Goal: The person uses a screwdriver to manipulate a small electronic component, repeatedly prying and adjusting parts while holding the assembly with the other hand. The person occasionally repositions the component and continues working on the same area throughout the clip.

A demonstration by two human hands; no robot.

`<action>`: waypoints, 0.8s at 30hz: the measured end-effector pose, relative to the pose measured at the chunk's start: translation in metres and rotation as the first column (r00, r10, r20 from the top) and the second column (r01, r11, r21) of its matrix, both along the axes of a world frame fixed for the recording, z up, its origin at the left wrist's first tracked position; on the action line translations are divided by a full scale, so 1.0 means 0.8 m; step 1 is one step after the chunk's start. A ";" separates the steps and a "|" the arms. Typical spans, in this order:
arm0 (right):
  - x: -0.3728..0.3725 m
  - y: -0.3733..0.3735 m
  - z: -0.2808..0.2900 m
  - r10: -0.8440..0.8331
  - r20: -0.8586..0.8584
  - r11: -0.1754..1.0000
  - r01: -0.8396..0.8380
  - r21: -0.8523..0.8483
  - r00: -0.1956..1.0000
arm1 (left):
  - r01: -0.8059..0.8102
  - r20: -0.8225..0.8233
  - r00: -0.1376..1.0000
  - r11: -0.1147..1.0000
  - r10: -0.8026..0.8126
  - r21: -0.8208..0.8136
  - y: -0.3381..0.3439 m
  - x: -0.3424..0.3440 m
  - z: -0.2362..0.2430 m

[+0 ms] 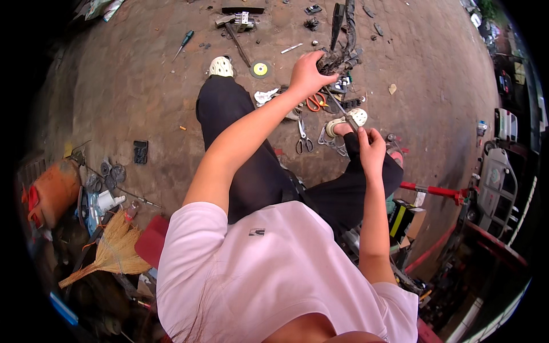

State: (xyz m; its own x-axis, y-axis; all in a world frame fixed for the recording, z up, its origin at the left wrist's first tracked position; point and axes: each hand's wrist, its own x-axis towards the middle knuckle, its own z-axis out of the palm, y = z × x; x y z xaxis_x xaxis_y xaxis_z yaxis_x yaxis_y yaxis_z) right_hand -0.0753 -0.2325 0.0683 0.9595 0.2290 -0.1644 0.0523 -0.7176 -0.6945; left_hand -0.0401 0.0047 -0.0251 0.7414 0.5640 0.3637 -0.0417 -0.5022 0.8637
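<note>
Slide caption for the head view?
Left grip on a black, cable-like bundle; right grip on a slim, metal-shafted tool.

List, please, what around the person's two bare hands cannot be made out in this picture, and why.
Head view:
Tip of the slim grey metal tool: lost against the tangled dark bundle.
The tool's grip end: partly covered by the right hand.
Bundle's left part: partly covered by the left hand.
Upper end of the long black wrapped strand: cut off by the top edge.

The dark bundle looks rough and matt, the tool shaft smooth metal.
</note>
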 end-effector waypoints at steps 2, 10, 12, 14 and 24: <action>-0.010 0.025 0.020 0.098 0.284 0.995 -0.084 -0.062 0.954 | 0.021 -0.025 0.999 0.996 -0.023 -0.088 0.004 0.002 -0.002; -0.002 0.003 0.030 -0.285 -0.641 0.281 0.701 0.655 0.713 | 0.087 -0.041 0.992 0.879 -0.120 -0.468 0.008 -0.004 0.022; -0.001 0.007 0.033 -0.152 -0.702 0.310 0.708 0.634 0.696 | 0.075 -0.057 0.992 0.889 -0.112 -0.452 0.008 -0.002 0.025; 0.002 -0.010 0.030 -0.049 -0.636 0.597 0.533 0.600 0.770 | 0.071 -0.082 0.990 0.914 -0.113 -0.399 0.012 -0.005 0.021; 0.002 -0.006 0.050 -0.034 -0.363 0.918 0.172 0.358 0.931 | 0.070 -0.078 0.991 0.910 -0.112 -0.409 0.020 -0.008 0.033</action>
